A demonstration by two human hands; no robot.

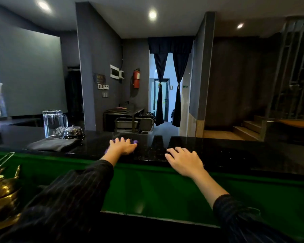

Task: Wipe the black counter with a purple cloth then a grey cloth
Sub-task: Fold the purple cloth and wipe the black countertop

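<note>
— Dim grey walls, ceiling spots and a curtained doorway sit behind the black worktop point(218, 155), which runs across the middle of the frame. Which step is this?

— The first, I judge. The left hand point(122, 146) lies flat, fingers spread, pressing the purple cloth point(135, 142) onto the stone at centre; only its edges show around the palm.

— And the other hand?

— The right hand point(184, 160) rests open on the worktop just right of centre, holding nothing, probably bracing.

— The grey cloth?

— The grey cloth point(54, 144) lies folded at centre left, untouched, apart from the left hand.

— So what does the next move call for?

— Likely sweeping the purple cloth along the rest of the surface, then swapping it for the grey one.

— Any containers?

— A clear glass pitcher point(54, 122) stands behind the grey cloth, apparently empty, beside a metal call bell point(73, 132). A brass kettle point(3, 193) sits at lower left; its contents can't be seen.
</note>
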